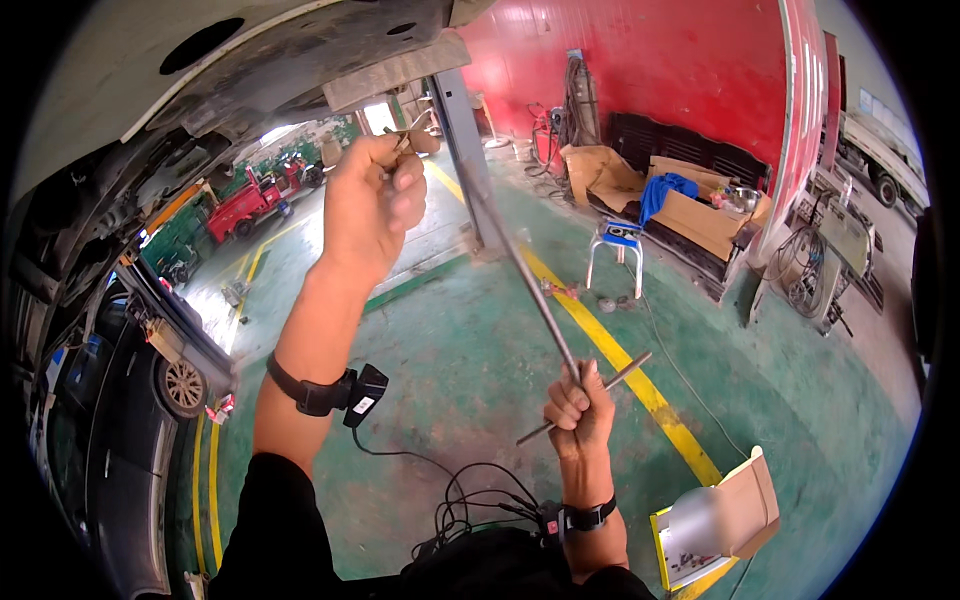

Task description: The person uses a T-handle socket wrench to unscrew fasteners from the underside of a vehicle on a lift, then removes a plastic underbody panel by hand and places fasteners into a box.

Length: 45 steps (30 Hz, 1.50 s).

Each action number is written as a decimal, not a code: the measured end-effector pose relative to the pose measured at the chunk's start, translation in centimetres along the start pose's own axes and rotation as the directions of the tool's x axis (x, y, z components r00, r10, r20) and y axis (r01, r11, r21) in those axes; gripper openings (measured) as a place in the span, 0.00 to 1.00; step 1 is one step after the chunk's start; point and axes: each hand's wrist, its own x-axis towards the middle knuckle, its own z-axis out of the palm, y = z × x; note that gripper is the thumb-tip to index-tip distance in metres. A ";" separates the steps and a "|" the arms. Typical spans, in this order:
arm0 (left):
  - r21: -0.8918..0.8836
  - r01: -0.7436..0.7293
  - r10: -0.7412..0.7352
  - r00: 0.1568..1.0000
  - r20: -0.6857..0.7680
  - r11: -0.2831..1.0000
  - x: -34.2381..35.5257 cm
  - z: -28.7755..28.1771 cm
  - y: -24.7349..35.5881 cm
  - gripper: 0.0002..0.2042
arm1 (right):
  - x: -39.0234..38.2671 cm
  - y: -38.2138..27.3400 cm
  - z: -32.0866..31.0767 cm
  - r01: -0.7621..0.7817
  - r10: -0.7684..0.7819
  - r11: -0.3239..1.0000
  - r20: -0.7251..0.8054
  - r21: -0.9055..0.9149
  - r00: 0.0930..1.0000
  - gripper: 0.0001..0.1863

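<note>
Raised under a lifted vehicle (290, 75), my left hand (368, 205) has its fingers curled in beside a small brownish metal piece (424, 141). What its fingertips pinch is too small to make out. Lower and to the right, my right hand (580, 412) is wrapped around a long T-handle wrench (546, 308) where its crossbar meets the shaft. From that fist the steel shaft slants up and left, and its far end blurs in front of the grey lift post (462, 150).
A blue-topped stool (617, 236) stands at right, before a dark bench (690, 140) bearing cardboard and a blue cloth (665, 193). An opened box (768, 500) lies on the green floor, lower right. A dark car (115, 440) is at left. Cables (470, 490) hang by my body.
</note>
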 end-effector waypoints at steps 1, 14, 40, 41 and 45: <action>0.003 0.003 -0.002 1.000 -0.003 1.000 0.4 0.2 0.0 0.15 | 0.7 -0.3 0.3 0.030 -0.030 1.000 -0.016 0.007 0.999 0.18; 0.358 -0.064 0.007 0.987 0.158 0.931 7.9 5.5 1.3 0.16 | 12.0 -0.6 6.9 0.142 -0.163 0.975 0.118 0.170 0.980 0.16; 0.659 -0.386 0.289 0.922 0.257 0.646 11.4 2.7 0.5 0.17 | 17.0 2.5 6.3 -0.429 0.250 0.800 0.417 0.420 0.874 0.17; 0.662 -0.383 0.290 0.923 0.252 0.644 11.3 2.6 0.6 0.17 | 16.7 2.9 6.5 -0.435 0.256 0.797 0.418 0.419 0.872 0.17; 0.707 -0.387 0.322 0.918 0.233 0.591 10.4 2.8 0.2 0.18 | 16.4 4.6 6.3 0.263 -0.146 0.922 0.371 -0.286 0.917 0.15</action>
